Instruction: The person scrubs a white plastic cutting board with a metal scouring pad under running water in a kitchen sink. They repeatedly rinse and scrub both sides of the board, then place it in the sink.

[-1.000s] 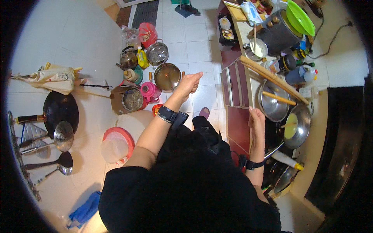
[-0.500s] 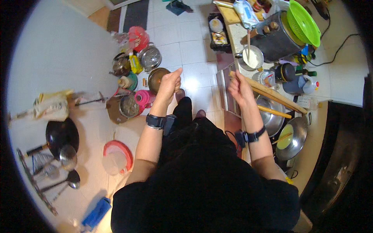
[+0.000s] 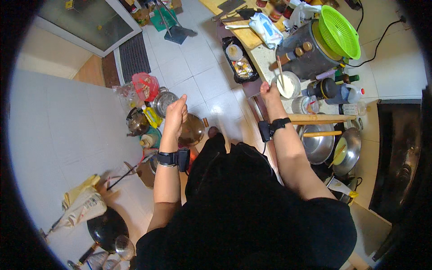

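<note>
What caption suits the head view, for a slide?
Right hand at a pot of white contents on a kitchen counter; left hand apparently empty.

Nothing legible for you here. Packet [image 3: 266, 29] on the desk [image 3: 264, 60]: blue and white, printed marks, too small for you to read. Clear jar [image 3: 353, 109] at the wall side: pale label, dark marks, blurred. Cloth bag [image 3: 85, 210] to your left: faint print across the folds, you can't make it out. Yellow bottle [image 3: 152, 117], floor: you can't read any lettering.
</note>
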`<state>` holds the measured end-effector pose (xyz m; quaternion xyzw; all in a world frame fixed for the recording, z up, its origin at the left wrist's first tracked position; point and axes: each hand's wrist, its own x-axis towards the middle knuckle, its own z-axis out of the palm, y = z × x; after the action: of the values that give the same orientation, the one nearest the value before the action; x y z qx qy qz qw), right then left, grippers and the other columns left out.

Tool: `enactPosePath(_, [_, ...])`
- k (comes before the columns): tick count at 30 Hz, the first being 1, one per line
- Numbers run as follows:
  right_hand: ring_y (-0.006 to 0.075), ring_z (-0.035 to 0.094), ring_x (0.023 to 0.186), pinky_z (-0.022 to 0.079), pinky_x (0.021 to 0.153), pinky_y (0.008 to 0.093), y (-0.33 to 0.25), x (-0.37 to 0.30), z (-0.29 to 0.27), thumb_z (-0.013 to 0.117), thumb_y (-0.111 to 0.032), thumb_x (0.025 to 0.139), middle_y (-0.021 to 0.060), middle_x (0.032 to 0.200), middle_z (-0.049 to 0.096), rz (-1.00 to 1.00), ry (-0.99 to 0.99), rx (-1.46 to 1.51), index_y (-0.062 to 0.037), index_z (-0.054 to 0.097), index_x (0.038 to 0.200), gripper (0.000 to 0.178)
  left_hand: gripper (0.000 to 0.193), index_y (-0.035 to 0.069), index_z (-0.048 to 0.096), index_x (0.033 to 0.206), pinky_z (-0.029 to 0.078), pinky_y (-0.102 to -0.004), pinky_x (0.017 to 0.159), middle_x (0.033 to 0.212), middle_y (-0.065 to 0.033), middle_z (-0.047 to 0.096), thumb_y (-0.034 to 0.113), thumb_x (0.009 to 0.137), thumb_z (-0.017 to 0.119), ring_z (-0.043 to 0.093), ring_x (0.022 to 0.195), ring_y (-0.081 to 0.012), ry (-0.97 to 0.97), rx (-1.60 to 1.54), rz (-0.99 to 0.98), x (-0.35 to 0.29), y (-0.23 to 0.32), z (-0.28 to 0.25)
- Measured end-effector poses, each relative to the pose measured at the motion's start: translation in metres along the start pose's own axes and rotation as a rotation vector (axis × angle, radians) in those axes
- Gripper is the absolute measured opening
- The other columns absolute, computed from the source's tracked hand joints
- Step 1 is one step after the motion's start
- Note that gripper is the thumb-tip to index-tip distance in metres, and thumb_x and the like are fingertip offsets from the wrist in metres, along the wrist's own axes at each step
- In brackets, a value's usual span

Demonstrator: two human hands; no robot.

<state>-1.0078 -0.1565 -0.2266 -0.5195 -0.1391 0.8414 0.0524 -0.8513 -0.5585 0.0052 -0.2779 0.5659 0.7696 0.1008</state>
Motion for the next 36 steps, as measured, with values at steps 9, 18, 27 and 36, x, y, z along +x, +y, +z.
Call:
enactPosePath(9, [0.021,0.061,0.061,0.063,0.061,0.0347,0.008,0.012,-0.042,0.047,-0.014,0.104,0.0112,0.073,0.06,0.024,-0.103,-0.006,-0.0026,0.052,0.089,0.02,0.048,0.021,0.039,0.061,0.017,-0.0242,0.041,0.054,0.009,0.034,0.036,0.1,0.063,0.026,0.043,-0.004,-0.047,-0.032,-0.031,0.045,0.03,-0.033])
enactPosePath(18, [0.0211,0.064,0.067,0.056,0.055,0.0302,0.021,-0.176,0.016,0.046,-0.024,0.107,0.0135,0.08,0.064,0.053,-0.114,-0.461,-0.0038,0.054,0.091,0.027,0.047,0.02,0.042,0.062,0.018,-0.0242,0.041,0.054,0.0095,0.036,0.037,0.099,0.065,0.028,0.043,-0.004,-0.022,-0.019,-0.086,0.083,0.044,-0.051])
enactPosePath(27, [0.0177,0.062,0.066,0.053,0.054,0.0259,0.053,-0.165,0.197,0.052,-0.025,0.104,0.0114,0.081,0.065,-0.057,-0.361,-0.624,-0.0051,0.057,0.091,0.025,0.048,0.021,0.039,0.061,0.018,-0.0253,0.042,0.054,0.0091,0.035,0.035,0.099,0.065,0.027,0.043,-0.0048,0.067,-0.06,0.031,0.15,0.082,-0.076])
enactPosePath(36, [0.0206,0.062,0.065,0.051,0.054,0.0293,0.089,0.019,0.468,0.049,-0.021,0.102,0.0126,0.076,0.063,-0.139,-0.549,-0.62,-0.0057,0.054,0.084,0.025,0.046,0.02,0.043,0.062,0.02,-0.0247,0.043,0.054,0.0085,0.037,0.036,0.1,0.063,0.03,0.044,-0.0049,0.337,-0.074,0.101,0.257,0.193,-0.091])
